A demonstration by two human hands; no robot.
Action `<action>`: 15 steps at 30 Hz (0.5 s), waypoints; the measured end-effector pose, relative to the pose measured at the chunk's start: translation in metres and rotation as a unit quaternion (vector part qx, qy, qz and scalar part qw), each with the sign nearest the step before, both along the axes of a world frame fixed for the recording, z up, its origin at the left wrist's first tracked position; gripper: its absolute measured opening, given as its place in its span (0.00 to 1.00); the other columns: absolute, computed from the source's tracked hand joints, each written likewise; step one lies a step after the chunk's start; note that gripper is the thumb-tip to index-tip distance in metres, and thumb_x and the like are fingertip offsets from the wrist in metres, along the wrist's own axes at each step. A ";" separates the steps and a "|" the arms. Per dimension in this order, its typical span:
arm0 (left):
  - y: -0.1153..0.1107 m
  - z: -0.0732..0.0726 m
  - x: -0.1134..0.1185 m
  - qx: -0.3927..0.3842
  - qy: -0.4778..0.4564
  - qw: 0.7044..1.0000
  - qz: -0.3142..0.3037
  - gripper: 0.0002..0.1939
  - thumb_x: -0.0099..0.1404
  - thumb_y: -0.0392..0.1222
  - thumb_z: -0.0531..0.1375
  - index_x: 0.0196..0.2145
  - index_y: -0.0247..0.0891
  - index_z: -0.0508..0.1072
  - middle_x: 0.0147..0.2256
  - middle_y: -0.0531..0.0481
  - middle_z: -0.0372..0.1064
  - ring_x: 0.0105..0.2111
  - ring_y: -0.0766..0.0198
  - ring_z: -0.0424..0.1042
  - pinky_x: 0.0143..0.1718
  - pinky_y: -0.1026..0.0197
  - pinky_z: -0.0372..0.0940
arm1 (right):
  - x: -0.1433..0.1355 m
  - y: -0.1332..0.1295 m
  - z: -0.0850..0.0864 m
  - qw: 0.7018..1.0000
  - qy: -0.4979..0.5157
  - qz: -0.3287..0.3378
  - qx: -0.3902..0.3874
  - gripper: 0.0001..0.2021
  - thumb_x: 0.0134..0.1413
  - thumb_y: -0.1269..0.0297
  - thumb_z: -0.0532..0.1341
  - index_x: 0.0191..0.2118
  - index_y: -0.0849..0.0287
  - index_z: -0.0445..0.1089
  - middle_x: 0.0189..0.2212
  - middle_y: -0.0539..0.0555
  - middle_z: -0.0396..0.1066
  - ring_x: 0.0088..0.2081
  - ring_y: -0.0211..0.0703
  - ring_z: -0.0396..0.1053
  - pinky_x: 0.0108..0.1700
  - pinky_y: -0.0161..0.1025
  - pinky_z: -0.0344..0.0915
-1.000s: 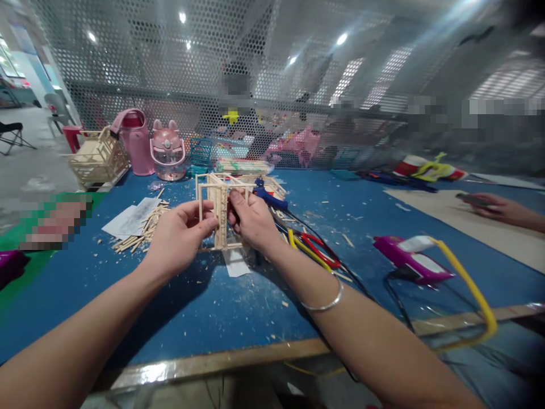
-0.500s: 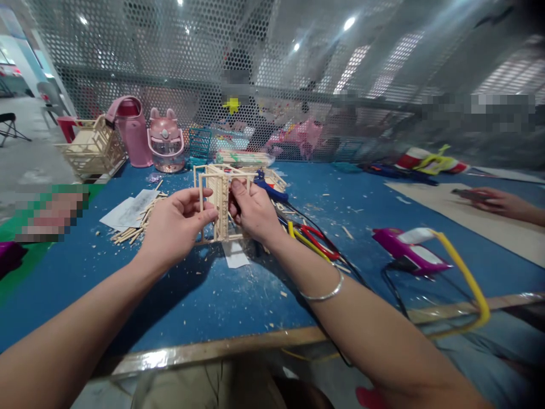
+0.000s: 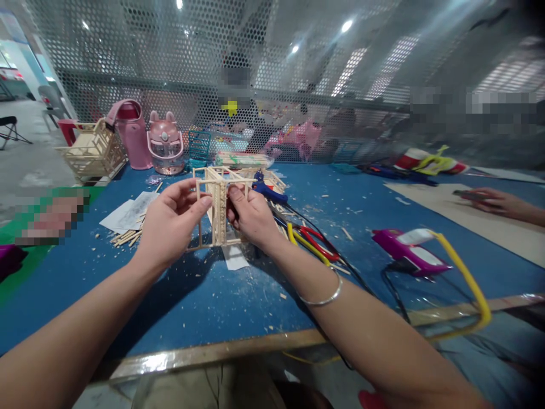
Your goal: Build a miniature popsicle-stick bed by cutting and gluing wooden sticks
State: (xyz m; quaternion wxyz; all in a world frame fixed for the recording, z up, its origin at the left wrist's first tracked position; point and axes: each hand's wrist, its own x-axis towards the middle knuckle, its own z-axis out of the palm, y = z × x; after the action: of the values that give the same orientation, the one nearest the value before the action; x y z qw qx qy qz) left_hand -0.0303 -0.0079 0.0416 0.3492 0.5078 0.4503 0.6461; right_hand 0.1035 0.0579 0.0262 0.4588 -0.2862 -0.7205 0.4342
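Between my hands, above the blue table, is a small wooden stick frame (image 3: 218, 218) with upright posts and a panel of close-set sticks in its middle. My left hand (image 3: 170, 216) grips its left side, thumb in front and fingers around the left post. My right hand (image 3: 251, 216) pinches the part just right of the panel; its fingertips are partly hidden behind the wood. Behind the frame lies a blue glue gun (image 3: 272, 193). Beneath it is a small white paper (image 3: 236, 258). Loose sticks (image 3: 128, 236) lie on paper beside my left hand.
Pliers with red and yellow handles (image 3: 317, 241) lie right of my right hand, beside a black cable. A purple device with a yellow handle (image 3: 411, 250) stands near the front edge. Pink bottles (image 3: 134, 136) and a wooden model (image 3: 91, 150) stand back left. Another person's hand (image 3: 489, 201) is at right.
Both hands have shifted slightly left with the stick frame, which has turned a little. My left fingers sit higher on its left post.
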 end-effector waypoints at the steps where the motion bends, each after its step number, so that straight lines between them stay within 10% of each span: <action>1: 0.001 0.001 0.000 0.010 -0.018 1.000 0.008 0.19 0.53 0.39 0.63 0.43 0.35 0.68 0.34 0.48 0.74 0.35 0.64 0.72 0.38 0.61 0.67 | 0.000 -0.001 0.000 1.000 0.000 0.002 0.001 0.24 0.53 0.42 0.49 0.20 0.58 0.56 0.14 0.45 0.55 0.18 0.30 0.54 0.19 0.30 0.50; 15: 0.004 0.009 0.007 0.008 -0.035 0.999 0.023 0.29 0.48 0.34 0.65 0.48 0.36 0.62 0.27 0.53 0.73 0.31 0.65 0.73 0.38 0.59 0.68 | 0.001 -0.001 -0.004 1.000 -0.008 0.001 0.007 0.23 0.54 0.43 0.48 0.21 0.58 0.57 0.15 0.45 0.56 0.18 0.31 0.54 0.20 0.31 0.50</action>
State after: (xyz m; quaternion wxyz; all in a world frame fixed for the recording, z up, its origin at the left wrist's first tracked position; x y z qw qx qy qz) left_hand -0.0238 -0.0041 0.0502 0.3459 0.4774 0.4438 0.6749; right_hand 0.1049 0.0567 0.0219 0.4551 -0.2856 -0.7273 0.4270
